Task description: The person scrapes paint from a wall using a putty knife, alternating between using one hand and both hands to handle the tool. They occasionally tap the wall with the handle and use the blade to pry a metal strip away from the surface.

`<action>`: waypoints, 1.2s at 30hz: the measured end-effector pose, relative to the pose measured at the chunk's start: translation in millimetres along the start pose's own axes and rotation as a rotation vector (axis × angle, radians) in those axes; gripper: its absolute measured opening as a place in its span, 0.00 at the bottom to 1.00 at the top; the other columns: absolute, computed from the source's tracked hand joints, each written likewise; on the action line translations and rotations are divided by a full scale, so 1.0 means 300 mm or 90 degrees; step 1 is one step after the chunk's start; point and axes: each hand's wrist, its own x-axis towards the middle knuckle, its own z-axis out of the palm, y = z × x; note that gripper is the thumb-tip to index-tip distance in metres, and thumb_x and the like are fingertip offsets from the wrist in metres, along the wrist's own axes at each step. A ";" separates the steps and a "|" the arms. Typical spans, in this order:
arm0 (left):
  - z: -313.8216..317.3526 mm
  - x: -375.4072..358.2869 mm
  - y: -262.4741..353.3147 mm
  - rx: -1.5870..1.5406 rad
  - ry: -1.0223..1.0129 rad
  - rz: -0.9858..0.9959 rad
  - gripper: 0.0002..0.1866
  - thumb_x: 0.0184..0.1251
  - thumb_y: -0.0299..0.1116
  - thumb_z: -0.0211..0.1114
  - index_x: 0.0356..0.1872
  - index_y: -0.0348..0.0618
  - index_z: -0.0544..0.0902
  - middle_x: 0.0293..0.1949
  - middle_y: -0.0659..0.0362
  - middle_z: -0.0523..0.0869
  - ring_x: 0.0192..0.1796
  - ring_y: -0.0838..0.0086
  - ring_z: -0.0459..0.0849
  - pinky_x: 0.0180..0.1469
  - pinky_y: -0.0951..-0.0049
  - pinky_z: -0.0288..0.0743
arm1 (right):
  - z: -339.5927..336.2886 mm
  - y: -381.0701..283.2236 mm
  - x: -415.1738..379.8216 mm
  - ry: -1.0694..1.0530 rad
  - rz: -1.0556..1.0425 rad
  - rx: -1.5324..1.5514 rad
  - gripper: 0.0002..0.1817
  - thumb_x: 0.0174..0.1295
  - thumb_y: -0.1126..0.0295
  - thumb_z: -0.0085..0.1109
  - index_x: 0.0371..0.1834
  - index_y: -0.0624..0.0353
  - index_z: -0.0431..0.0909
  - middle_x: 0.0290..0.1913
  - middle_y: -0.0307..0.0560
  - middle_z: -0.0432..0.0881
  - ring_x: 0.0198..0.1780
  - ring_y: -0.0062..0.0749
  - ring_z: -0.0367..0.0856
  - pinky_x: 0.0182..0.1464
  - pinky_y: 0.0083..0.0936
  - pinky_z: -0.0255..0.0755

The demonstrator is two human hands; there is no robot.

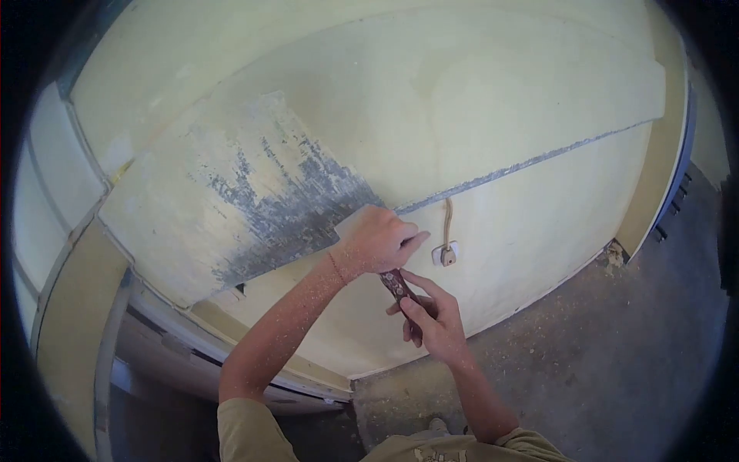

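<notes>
My right hand [437,319] grips a tool by its dark reddish-brown handle [398,286], thumb along it and fingers curled around the lower end. Over the handle's upper end, my left hand [377,240] is closed in a fist, its knuckles toward the wall. That end of the tool is covered by the fist, so its working part and exact kind cannot be made out. Both hands are in front of a painted wall board [523,85]. Left of them is a rough patch [292,192] where pale paint is partly off and grey shows. Pale flecks dot my left forearm.
Below the board's grey lower edge [531,162], a wall socket [445,255] hangs on a cable [448,215]. Pale flakes lie on the dark floor [570,339]. At lower left is a recess [162,369] beside a frame [73,331]; a blue-edged post [671,162] stands right.
</notes>
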 end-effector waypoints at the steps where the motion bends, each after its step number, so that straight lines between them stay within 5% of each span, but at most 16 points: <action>1: 0.010 0.002 -0.034 -0.003 -0.002 0.005 0.21 0.65 0.41 0.64 0.13 0.42 0.78 0.13 0.51 0.76 0.18 0.55 0.78 0.25 0.60 0.71 | 0.011 0.011 0.025 0.003 -0.023 -0.002 0.23 0.71 0.70 0.53 0.68 0.61 0.66 0.29 0.47 0.82 0.16 0.16 0.71 0.16 0.16 0.62; 13: -0.014 0.054 -0.166 -0.059 -0.009 0.018 0.21 0.65 0.42 0.63 0.15 0.41 0.79 0.14 0.47 0.76 0.20 0.52 0.79 0.26 0.56 0.71 | 0.100 0.061 0.177 0.163 -0.037 -0.011 0.17 0.70 0.69 0.56 0.60 0.62 0.75 0.20 0.42 0.77 0.14 0.14 0.66 0.16 0.15 0.58; 16: -0.025 0.071 -0.175 -0.040 0.029 0.081 0.21 0.65 0.41 0.63 0.14 0.41 0.79 0.13 0.47 0.75 0.19 0.52 0.78 0.26 0.56 0.71 | 0.124 0.040 0.201 0.155 -0.025 0.000 0.14 0.70 0.69 0.56 0.55 0.63 0.77 0.20 0.41 0.77 0.15 0.14 0.66 0.15 0.15 0.57; 19: -0.042 0.076 -0.174 -0.020 -0.073 0.018 0.20 0.64 0.41 0.63 0.14 0.42 0.78 0.14 0.48 0.76 0.20 0.52 0.79 0.26 0.57 0.72 | 0.114 0.020 0.198 0.145 -0.005 0.001 0.12 0.70 0.68 0.56 0.52 0.63 0.77 0.19 0.41 0.77 0.15 0.14 0.67 0.16 0.16 0.57; 22: -0.014 0.070 -0.177 -0.073 -0.033 0.080 0.20 0.64 0.41 0.63 0.14 0.43 0.79 0.14 0.49 0.77 0.20 0.53 0.79 0.26 0.58 0.73 | 0.106 0.041 0.173 0.159 0.001 -0.023 0.12 0.71 0.68 0.55 0.53 0.62 0.76 0.19 0.41 0.76 0.15 0.15 0.67 0.16 0.16 0.57; 36: -0.045 0.101 -0.158 -0.111 -0.048 -0.015 0.20 0.63 0.40 0.65 0.15 0.39 0.79 0.14 0.46 0.74 0.20 0.50 0.76 0.27 0.57 0.71 | 0.103 -0.029 0.157 0.115 0.040 0.013 0.12 0.71 0.67 0.55 0.54 0.59 0.73 0.19 0.42 0.76 0.14 0.17 0.66 0.15 0.17 0.57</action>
